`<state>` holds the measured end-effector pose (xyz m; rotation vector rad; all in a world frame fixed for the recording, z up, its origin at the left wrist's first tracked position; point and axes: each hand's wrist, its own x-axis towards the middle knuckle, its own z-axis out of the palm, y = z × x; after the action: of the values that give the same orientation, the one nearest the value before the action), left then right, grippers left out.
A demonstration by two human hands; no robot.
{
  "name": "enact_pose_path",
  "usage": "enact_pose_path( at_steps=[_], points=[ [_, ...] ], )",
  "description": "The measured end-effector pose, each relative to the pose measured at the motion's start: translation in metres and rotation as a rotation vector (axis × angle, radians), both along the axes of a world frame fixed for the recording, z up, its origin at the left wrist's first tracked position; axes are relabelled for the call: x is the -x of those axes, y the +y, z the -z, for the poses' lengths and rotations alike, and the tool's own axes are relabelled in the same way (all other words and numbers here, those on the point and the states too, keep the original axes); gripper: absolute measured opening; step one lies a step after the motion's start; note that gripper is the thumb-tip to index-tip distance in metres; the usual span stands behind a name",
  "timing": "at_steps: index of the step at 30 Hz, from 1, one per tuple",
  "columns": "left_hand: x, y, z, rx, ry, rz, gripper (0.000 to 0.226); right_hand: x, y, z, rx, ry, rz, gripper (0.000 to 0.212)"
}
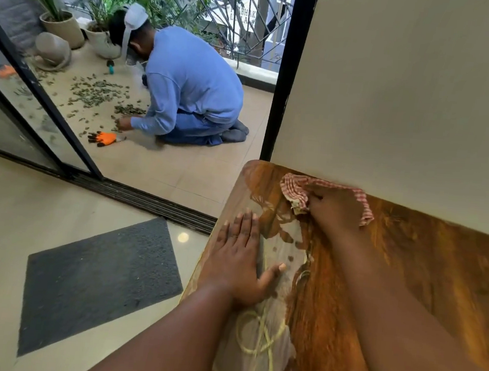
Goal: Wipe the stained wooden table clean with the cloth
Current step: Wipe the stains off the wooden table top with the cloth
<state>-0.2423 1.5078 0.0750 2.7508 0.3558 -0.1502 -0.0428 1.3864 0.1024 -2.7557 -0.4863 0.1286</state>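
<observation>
Head view looks down over a glossy brown wooden bench [407,273] that stands tight against a plain cream wall [407,96]; pale cloudy smears and dried ring marks cover its left part, nearest the edge, while the wood to the right shows its grain more plainly. Beyond the bench lie a beige tiled floor [3,223], a dark grey doormat [95,284] and an open black-framed sliding door [51,115], past which a person in a blue sweatshirt [193,83] kneels among scattered dry leaves beside an orange work glove [105,138].

The right hand [334,208] reaches to the far corner by the wall, its fingers curled over a bunched red-and-white checked cloth [294,189] and pressing it onto the wood. The left hand [239,262] lies flat on the smeared area near the bench's left edge, fingers straight and close together, thumb spread, holding nothing.

Judging by the marks, most of the left side is still to be wiped. Doing this step well would mean keeping the cloth flat under the palm, drawing it from the wall toward the near edge in overlapping strokes, pressing harder over the rings, and moving the bracing hand off the stains so they can be reached.
</observation>
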Motion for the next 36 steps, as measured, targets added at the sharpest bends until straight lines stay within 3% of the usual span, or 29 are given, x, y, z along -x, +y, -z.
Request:
enact_pose_path(
  at_steps=[3,7,10,14,19,23,26,29,33,36],
  points=[
    [0.0,-0.001,-0.002,-0.013,-0.007,-0.01,0.097,0.03,0.012,0.002,-0.041,0.051,-0.053,0.035],
    [0.001,-0.002,-0.004,-0.019,-0.018,-0.004,0.097,0.081,-0.04,0.004,-0.152,0.089,-0.193,0.031],
    [0.002,-0.001,-0.005,-0.02,-0.021,0.001,0.099,0.057,-0.061,-0.003,-0.169,0.112,-0.107,0.029],
    [0.002,-0.001,-0.005,-0.008,-0.022,0.006,0.102,0.053,-0.024,-0.003,-0.056,0.088,0.003,0.033],
    [0.002,-0.001,-0.004,-0.024,-0.056,0.006,0.101,0.126,-0.053,0.003,-0.138,0.065,-0.255,0.035],
    [0.002,0.0,-0.003,-0.021,-0.078,0.022,0.106,0.1,-0.09,-0.002,-0.137,0.114,-0.092,0.033],
    [0.002,0.0,-0.004,0.013,-0.101,0.007,0.106,0.108,-0.056,-0.002,-0.038,0.092,0.029,0.034],
    [0.007,0.0,-0.015,0.105,-0.122,0.018,0.107,0.171,-0.038,-0.001,0.015,0.06,-0.075,0.038],
    [0.032,0.011,-0.031,0.366,-0.198,-0.132,0.119,0.247,-0.1,0.0,-0.011,0.13,-0.265,0.042],
    [0.063,0.028,-0.037,0.303,-0.152,-0.161,0.117,0.239,-0.125,-0.013,0.014,0.133,-0.26,0.039]
  ],
)
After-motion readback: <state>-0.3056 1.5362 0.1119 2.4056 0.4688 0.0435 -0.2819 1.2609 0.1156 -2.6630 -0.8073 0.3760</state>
